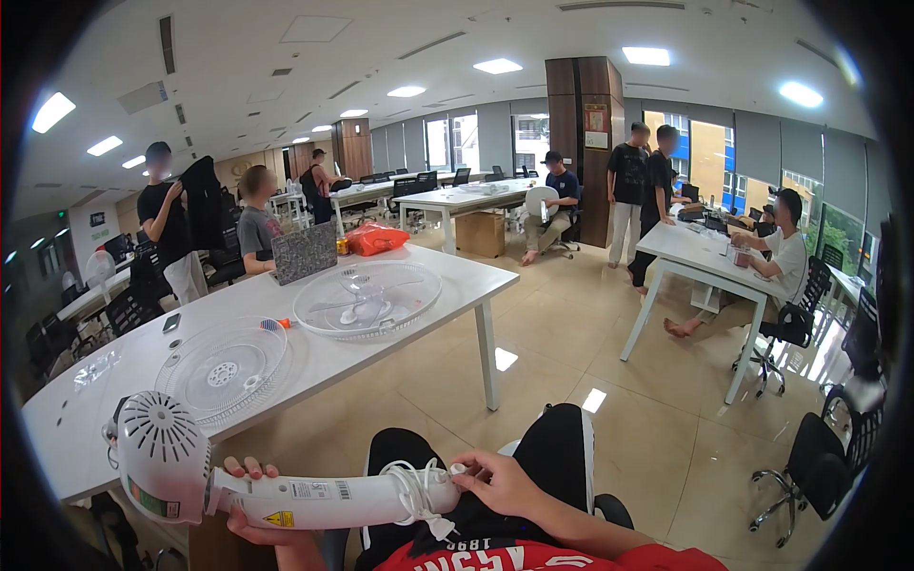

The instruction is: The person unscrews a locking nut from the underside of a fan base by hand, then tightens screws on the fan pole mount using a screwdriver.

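Note:
A white fan body [362,502] lies across my lap, its slotted motor housing [164,452] at the left. Wrapped round the neck close to the housing, my left hand [255,500] holds it. My right hand [490,481] pinches a small white knob or end piece at the fan body's right end. A white cord [414,490] with a plug is coiled round that end. On the white table ahead lie a round fan grille [224,373] and a second grille with clear blades [367,297].
The white table [447,328] also bears a patterned laptop [305,252], a red bag [376,238], a phone [171,324] and an orange-handled tool [274,324]. Several people sit or stand beyond. Another table [705,249] and office chairs [809,457] are at the right.

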Demonstrator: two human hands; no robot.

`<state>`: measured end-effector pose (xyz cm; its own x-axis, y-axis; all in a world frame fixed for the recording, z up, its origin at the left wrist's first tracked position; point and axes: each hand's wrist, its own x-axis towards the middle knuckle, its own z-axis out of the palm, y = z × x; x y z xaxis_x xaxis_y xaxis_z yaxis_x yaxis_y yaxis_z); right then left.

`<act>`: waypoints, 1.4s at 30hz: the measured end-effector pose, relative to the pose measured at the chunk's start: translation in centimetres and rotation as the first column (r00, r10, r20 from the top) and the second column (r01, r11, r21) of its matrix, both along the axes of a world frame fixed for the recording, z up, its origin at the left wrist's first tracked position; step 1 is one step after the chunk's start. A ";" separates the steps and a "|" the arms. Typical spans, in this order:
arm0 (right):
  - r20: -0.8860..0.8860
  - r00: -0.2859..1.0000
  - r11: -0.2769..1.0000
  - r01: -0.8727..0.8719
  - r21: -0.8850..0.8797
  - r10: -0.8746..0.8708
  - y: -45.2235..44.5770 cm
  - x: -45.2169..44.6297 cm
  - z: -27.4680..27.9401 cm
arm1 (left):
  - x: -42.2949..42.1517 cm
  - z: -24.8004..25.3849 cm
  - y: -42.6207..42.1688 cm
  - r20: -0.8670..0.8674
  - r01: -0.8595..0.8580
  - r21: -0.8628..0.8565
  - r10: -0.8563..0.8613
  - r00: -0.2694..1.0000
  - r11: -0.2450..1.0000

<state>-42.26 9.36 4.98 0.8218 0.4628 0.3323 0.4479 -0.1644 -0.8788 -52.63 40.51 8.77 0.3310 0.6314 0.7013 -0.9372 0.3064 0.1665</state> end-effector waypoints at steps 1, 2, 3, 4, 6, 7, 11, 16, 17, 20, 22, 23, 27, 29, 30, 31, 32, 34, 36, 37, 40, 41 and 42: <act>0.016 0.999 0.999 -0.036 -0.005 0.036 0.0 0.0 -0.1 | 0.0 -0.1 0.1 -0.003 -0.004 -0.003 0.004 1.000 1.000; 0.015 0.999 0.999 -0.037 -0.006 0.037 0.0 -0.1 0.1 | 0.1 -0.1 0.3 -0.008 -0.008 -0.006 0.008 1.000 1.000; -0.004 0.999 0.999 -0.041 -0.002 0.041 0.0 -0.4 0.6 | 0.1 -0.2 0.3 -0.009 -0.010 -0.007 0.010 1.000 1.000; -0.022 0.999 0.999 -0.044 0.002 0.044 0.0 -0.5 0.8 | 0.1 -0.2 0.4 -0.008 -0.007 -0.004 0.007 1.000 1.000; 0.015 1.000 0.999 0.007 0.053 -0.008 0.3 -0.4 0.3 | 0.1 -0.2 0.4 -0.009 -0.004 -0.001 0.004 1.000 1.000; 0.052 0.997 0.993 0.057 0.104 -0.063 0.4 -0.4 0.2 | 0.1 -0.3 0.4 0.000 0.011 -0.002 -0.011 1.000 1.000; -0.065 0.995 0.997 0.077 -0.013 -0.078 0.0 -0.2 0.5 | 0.1 -0.4 0.6 0.010 0.039 0.014 -0.040 0.999 0.999; 0.075 0.997 1.000 0.003 0.023 -0.004 0.0 -0.5 0.1 | 0.0 -0.4 0.5 -0.010 0.014 -0.001 -0.014 1.000 1.000; 0.075 0.997 1.000 0.003 0.023 -0.005 0.0 -0.5 0.0 | 0.1 -0.4 0.5 -0.025 -0.004 -0.009 0.003 1.000 1.000; 0.124 0.992 0.998 0.003 0.060 -0.011 0.0 -0.6 0.1 | 0.1 -0.5 0.5 -0.046 -0.004 -0.020 0.003 0.999 1.000; 0.178 0.984 0.999 0.032 -0.009 -0.030 -0.2 -0.8 0.6 | 0.0 -1.3 1.1 -0.062 0.021 -0.015 -0.022 0.998 1.000; 0.178 0.984 0.999 0.033 -0.008 -0.031 -0.2 -0.8 0.6 | 0.0 -1.3 1.2 -0.079 0.045 -0.011 -0.046 0.996 0.999; 0.279 0.959 0.999 0.030 0.042 -0.041 -0.1 -0.8 0.9 | 0.0 -0.5 0.4 -0.065 0.009 -0.024 -0.011 0.998 1.000; 0.309 0.950 0.998 0.026 0.060 -0.043 -0.1 -0.8 0.8 | -0.2 0.1 -0.4 -0.079 -0.027 -0.110 0.019 0.997 0.994; 0.294 0.954 0.997 0.048 0.062 -0.064 -0.1 -0.8 0.7 | -0.1 0.2 -0.4 -0.077 -0.028 -0.111 0.019 0.997 0.993; 0.278 0.957 0.996 0.070 0.063 -0.085 -0.1 -0.8 0.6 | -0.1 0.2 -0.4 -0.074 -0.029 -0.110 0.021 0.997 0.994; 0.279 0.957 0.996 0.069 0.062 -0.084 -0.1 -0.8 0.6 | -0.1 0.2 -0.4 -0.071 -0.030 -0.109 0.023 0.997 0.994; 0.277 0.958 0.996 0.059 0.065 -0.075 -0.1 -0.7 0.5 | -0.1 0.1 -0.2 -0.066 -0.022 -0.105 0.015 0.998 0.994; 0.276 0.958 0.996 0.067 0.066 -0.083 0.1 -0.6 0.5 | 0.0 0.2 -0.1 -0.062 -0.021 -0.106 0.015 0.998 0.994; 0.276 0.958 0.996 0.069 0.063 -0.084 0.2 -0.6 0.5 | 0.0 0.2 0.0 -0.050 -0.007 -0.089 0.003 0.999 0.996; 0.220 0.971 0.986 0.066 0.151 -0.099 1.1 0.4 -0.6 | -0.3 0.2 0.5 -0.041 -0.034 -0.080 0.031 0.999 0.996; 0.227 0.973 0.991 0.021 0.129 -0.050 1.5 1.0 -0.7 | -0.1 -0.2 1.2 -0.026 -0.034 -0.061 0.032 0.999 0.998; 0.194 0.980 0.995 0.022 0.096 -0.040 1.8 1.4 -0.9 | -0.1 -0.3 1.8 -0.028 -0.078 -0.082 0.076 0.997 0.994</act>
